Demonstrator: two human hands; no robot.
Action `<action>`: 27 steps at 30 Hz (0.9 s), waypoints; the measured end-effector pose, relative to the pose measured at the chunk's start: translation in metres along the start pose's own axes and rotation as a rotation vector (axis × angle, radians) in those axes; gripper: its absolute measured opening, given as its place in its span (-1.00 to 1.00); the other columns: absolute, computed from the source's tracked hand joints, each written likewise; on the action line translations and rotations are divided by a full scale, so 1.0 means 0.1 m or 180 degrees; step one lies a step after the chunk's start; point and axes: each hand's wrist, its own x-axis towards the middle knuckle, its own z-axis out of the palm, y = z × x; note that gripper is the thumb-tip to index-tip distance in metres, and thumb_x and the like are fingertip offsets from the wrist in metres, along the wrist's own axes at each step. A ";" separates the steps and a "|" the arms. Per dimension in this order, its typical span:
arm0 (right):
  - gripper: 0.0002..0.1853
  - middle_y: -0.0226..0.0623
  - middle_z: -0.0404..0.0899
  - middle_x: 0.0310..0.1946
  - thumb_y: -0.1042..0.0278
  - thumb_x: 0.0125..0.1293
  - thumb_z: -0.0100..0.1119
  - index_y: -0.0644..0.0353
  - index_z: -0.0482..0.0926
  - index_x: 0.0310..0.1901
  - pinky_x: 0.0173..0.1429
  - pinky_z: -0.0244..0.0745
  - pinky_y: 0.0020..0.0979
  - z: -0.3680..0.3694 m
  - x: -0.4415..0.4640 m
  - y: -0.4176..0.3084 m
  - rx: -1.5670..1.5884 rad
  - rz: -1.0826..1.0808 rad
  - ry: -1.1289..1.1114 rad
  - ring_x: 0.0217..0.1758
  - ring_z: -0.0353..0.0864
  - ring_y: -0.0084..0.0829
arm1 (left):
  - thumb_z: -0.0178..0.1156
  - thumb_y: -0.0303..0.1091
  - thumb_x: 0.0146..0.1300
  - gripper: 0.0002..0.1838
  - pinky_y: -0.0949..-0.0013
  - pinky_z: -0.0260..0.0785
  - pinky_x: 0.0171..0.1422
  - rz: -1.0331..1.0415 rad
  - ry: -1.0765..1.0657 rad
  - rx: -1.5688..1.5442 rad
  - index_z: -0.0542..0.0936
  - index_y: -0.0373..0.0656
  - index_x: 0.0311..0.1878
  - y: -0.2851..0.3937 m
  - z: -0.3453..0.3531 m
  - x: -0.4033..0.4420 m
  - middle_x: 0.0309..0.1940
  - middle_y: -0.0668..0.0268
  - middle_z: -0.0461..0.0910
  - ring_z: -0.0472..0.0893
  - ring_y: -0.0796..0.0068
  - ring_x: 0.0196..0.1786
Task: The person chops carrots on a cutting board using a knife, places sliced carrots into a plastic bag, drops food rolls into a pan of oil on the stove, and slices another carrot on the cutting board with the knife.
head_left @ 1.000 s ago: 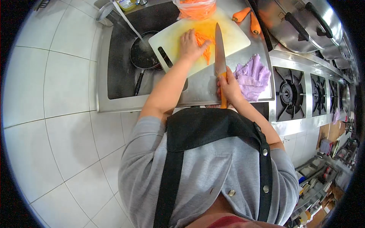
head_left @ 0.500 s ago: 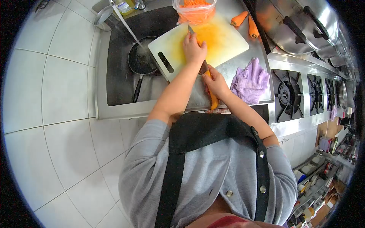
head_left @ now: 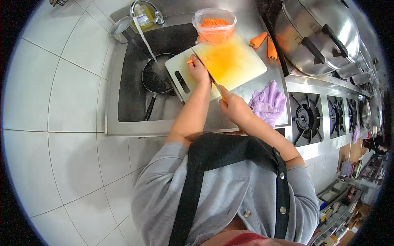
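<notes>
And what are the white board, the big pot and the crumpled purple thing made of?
The white board looks like smooth, dull plastic: no wood grain shows. The big pot seems polished metal, perhaps stainless steel, because it's silvery with bright reflections. The crumpled purple thing looks like soft, fuzzy fabric, by its folds; I can't tell which fibre.

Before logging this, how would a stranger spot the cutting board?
Find the dark sink basin. The cutting board overlaps its right side, beneath the left hand. Unlike its neighbours, it is a flat white slab stained yellow, with a handle slot.
</notes>
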 end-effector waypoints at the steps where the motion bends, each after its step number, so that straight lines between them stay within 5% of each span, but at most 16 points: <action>1: -0.44 0.22 0.56 -0.35 0.35 0.24 0.05 0.22 0.23 0.28 -0.16 0.47 -0.07 -0.02 -0.02 0.03 -0.0101 -0.0270 0.0135 -0.25 0.57 0.14 | -0.03 -0.23 0.41 -0.68 0.37 0.43 -0.05 -0.0434 0.0181 -0.0301 0.46 -0.26 0.05 0.08 0.02 -0.01 -0.26 0.25 0.59 0.60 0.35 -0.21; 5: -0.45 0.13 0.54 -0.45 0.37 0.24 0.06 0.18 0.25 0.28 -0.27 0.49 -0.13 -0.17 -0.08 0.08 0.0167 -0.0583 0.0378 -0.39 0.61 0.02 | -0.05 -0.22 0.41 -0.74 0.36 0.48 -0.12 -0.1058 -0.0253 -0.1302 0.47 -0.17 -0.03 -0.02 -0.05 0.15 -0.31 0.29 0.57 0.60 0.42 -0.24; 7: -0.48 -0.13 0.51 -0.54 0.39 0.28 0.08 0.14 0.28 0.28 -0.41 0.47 -0.31 -0.29 -0.12 0.20 0.0698 -0.0305 0.0204 -0.56 0.54 -0.33 | -0.05 -0.23 0.41 -0.75 0.36 0.48 -0.11 -0.1144 -0.0426 -0.1491 0.46 -0.17 -0.01 -0.06 -0.07 0.21 -0.28 0.28 0.56 0.60 0.42 -0.22; 11: -0.50 -0.12 0.60 -0.40 0.36 0.25 0.10 0.15 0.33 0.25 -0.22 0.51 -0.24 -0.59 -0.30 0.46 0.1615 0.0826 -0.0240 -0.40 0.61 -0.16 | -0.10 -0.21 0.43 -0.70 0.36 0.46 -0.05 -0.1339 -0.0706 -0.1675 0.42 -0.11 0.11 0.06 -0.02 0.23 -0.14 0.27 0.55 0.57 0.41 -0.11; 14: -0.47 -0.30 0.58 -0.36 0.36 0.26 0.13 0.22 0.31 0.27 -0.27 0.50 -0.37 -0.48 -0.34 1.06 0.1729 0.0419 -0.0066 -0.41 0.55 -0.43 | -0.10 -0.21 0.43 -0.71 0.33 0.46 -0.02 -0.1367 -0.0642 -0.1699 0.44 -0.12 0.07 0.35 0.18 0.27 -0.11 0.24 0.56 0.57 0.38 -0.06; 16: -0.47 -0.35 0.55 -0.35 0.36 0.27 0.14 0.26 0.31 0.27 -0.31 0.46 -0.51 -0.45 -0.38 1.25 0.1881 0.0985 -0.0258 -0.42 0.50 -0.58 | -0.07 -0.14 0.42 -0.71 0.32 0.48 -0.12 -0.1481 -0.1158 -0.1722 0.48 -0.11 -0.01 0.51 0.40 0.43 -0.20 0.30 0.59 0.59 0.43 -0.16; 20: -0.50 -0.52 0.44 -0.49 0.46 0.30 0.06 0.12 0.31 0.29 -0.56 0.30 -0.60 -0.07 -0.30 1.74 0.1805 -0.0252 0.0535 -0.65 0.37 -0.66 | 0.02 -0.17 0.38 -0.73 0.36 0.47 -0.23 -0.1476 -0.1581 -0.1553 0.50 -0.11 -0.01 0.71 1.08 0.87 -0.18 0.30 0.61 0.61 0.44 -0.20; 22: -0.47 -0.48 0.50 -0.42 0.37 0.28 0.14 0.20 0.31 0.28 -0.49 0.38 -0.55 -0.35 -0.34 1.46 0.2512 0.0927 -0.0217 -0.58 0.40 -0.64 | 0.04 -0.19 0.37 -0.73 0.35 0.48 -0.23 -0.1313 -0.1817 -0.1340 0.50 -0.14 0.00 0.75 1.37 1.06 -0.18 0.27 0.61 0.62 0.43 -0.20; 27: -0.47 -0.50 0.37 -0.59 0.44 0.31 0.09 0.14 0.26 0.32 -0.65 0.23 -0.58 -0.46 -0.34 1.34 0.3132 0.1252 -0.0393 -0.71 0.32 -0.63 | 0.12 -0.20 0.31 -0.66 0.32 0.48 0.00 -0.0798 -0.2677 -0.0621 0.51 -0.23 0.02 0.58 1.78 1.54 -0.12 0.21 0.59 0.60 0.36 -0.09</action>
